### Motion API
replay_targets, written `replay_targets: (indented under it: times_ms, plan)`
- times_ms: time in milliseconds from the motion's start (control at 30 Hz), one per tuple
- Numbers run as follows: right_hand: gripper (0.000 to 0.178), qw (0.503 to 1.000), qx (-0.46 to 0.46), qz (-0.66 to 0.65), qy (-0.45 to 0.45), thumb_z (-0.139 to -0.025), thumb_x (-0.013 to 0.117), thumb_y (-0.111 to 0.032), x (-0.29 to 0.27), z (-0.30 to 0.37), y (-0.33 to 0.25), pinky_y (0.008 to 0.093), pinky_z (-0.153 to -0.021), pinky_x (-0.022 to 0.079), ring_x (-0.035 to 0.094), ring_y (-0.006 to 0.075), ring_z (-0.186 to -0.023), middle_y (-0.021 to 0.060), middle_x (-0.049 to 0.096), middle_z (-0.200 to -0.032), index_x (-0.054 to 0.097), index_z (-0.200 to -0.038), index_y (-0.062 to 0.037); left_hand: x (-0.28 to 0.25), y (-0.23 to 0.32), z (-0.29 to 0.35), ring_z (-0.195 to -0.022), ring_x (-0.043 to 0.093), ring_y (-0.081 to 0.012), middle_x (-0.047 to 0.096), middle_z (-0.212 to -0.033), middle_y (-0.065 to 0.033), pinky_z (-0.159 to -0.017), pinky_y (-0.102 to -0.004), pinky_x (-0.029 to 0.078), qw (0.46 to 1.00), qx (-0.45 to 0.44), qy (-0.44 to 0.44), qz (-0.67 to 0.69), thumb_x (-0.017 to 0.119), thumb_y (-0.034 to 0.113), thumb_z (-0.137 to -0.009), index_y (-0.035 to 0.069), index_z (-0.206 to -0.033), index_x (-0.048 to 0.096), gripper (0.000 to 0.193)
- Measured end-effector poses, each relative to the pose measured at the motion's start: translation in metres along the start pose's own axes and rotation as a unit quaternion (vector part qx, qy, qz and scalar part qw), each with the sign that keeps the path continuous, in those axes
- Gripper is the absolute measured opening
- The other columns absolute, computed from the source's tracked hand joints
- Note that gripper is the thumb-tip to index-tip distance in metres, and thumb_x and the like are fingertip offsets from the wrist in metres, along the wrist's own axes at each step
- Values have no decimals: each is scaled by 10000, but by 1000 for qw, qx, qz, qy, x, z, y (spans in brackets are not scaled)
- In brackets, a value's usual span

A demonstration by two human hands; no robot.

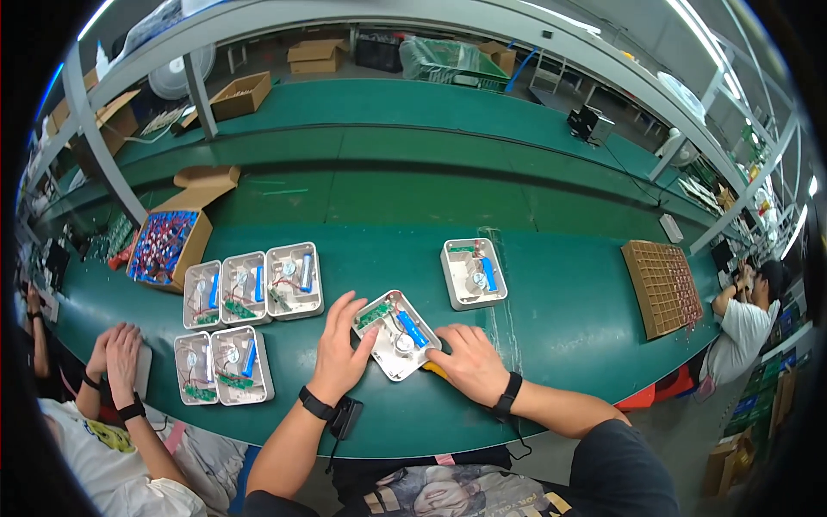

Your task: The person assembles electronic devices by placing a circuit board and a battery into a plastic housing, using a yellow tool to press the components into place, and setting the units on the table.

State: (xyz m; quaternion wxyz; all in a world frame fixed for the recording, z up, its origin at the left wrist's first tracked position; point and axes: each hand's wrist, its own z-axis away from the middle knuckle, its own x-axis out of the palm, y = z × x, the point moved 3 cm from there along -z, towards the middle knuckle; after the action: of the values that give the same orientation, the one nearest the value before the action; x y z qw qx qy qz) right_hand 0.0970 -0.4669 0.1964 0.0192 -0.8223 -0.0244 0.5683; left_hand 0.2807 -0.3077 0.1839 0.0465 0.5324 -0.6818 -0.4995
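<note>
Left hand [341, 355] and right hand [469, 364] flank an open white plastic box [388, 364]

The left hand is spread wide, thumb apart from fingers, at the box's left side; the right hand bends its fingers at the right corner, and how firmly it grips cannot be told. A curved yellow piece [436, 370] shows beneath it. The box lies tilted between both hands, on a smooth, glossy green desk [560, 353]. Rounded at its corners, it holds a shiny blue cylinder [412, 329], a green circuit board [373, 315], a pale round disc [403, 343] and thin wires.

Farther left sit five similar white boxes [315, 289] in two touching rows; another white box [475, 300] stands alone to the right. Beyond are an open brown carton [196, 258] heaped with blue and red parts and, far right, a gridded brown tray [642, 297]. A seated person [745, 332] works past it; another person's hands [121, 355] rest at left. Grey metal posts [102, 142] frame a second green surface [345, 103] behind.
</note>
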Motion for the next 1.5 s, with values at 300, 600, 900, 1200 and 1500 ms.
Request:
replay_targets:
  times_ms: [300, 600, 900, 1200, 1500]
  plan:
    - [217, 987, 108, 80, 85, -856, 725, -145, -2, -22, 28, 449, -953, 449, 531, 361, -1254, 131, 603, -1248, 715, -1067, -192, -2, -5, 7, -1205, 629, -378, 625, -1345, -197, -1037, -436, 508, 1000, 19, 19, -7, 685, 60, -928, 14, -1276, 634, 355]
    - [215, 989, 104, 70, -72, -901, 676, -142, 6, -25, 53, 459, -913, 494, 625, 305, -1092, 121, 618, -1071, 700, -1113, -168, -2, -4, 4, -1109, 655, -345, 706, -1146, -150, -979, -431, 521, 997, 61, -15, -39, 689, 32, -902, 18, -1079, 712, 179]
    - [289, 988, 154, -15, -5, -834, 706, -41, 6, -17, 51, 480, -791, 576, 650, 357, -1004, 143, 614, -1006, 702, -1114, -112, 3, -4, 4, -1051, 669, -327, 727, -1054, -119, -940, -424, 530, 998, 64, -16, -17, 710, 19, -880, 28, -975, 726, 97]
    - [178, 984, 165, -27, 62, -847, 769, -72, -6, -42, 97, 473, -793, 559, 672, 388, -869, 169, 644, -955, 752, -1025, -70, 6, -14, -1, -1040, 669, -322, 725, -1031, -111, -932, -427, 542, 997, 73, -11, -5, 720, 19, -868, 48, -968, 733, 105]
    - [216, 981, 193, 6, -3, -939, 735, -175, 28, -132, 213, 502, -853, 553, 703, 434, -974, 237, 744, -1033, 741, -1058, 5, -14, -24, 21, -1012, 681, -329, 695, -1072, -105, -812, -433, 588, 975, 51, 170, -135, 748, 151, -828, 103, -1037, 740, 215]
